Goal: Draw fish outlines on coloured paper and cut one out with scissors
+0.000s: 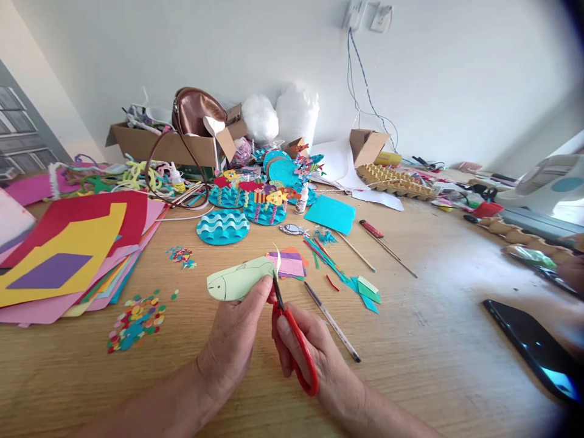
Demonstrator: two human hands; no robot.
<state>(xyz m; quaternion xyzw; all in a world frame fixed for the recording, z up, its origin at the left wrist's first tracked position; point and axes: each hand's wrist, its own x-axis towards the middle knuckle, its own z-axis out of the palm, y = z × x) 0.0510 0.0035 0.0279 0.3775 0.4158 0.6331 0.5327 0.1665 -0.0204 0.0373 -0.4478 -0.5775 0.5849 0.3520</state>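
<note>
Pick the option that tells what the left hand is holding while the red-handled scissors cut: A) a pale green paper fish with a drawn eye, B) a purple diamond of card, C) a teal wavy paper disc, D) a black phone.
A: the left hand pinches the pale green paper fish at its tail end, where the red-handled scissors in the right hand meet it.

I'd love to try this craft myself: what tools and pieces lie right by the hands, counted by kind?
Red scissors, in the right hand: 1
Green paper fish, in the left hand: 1
Pencil: 1
Confetti pile: 1
Black phone: 1
Total: 5
</note>
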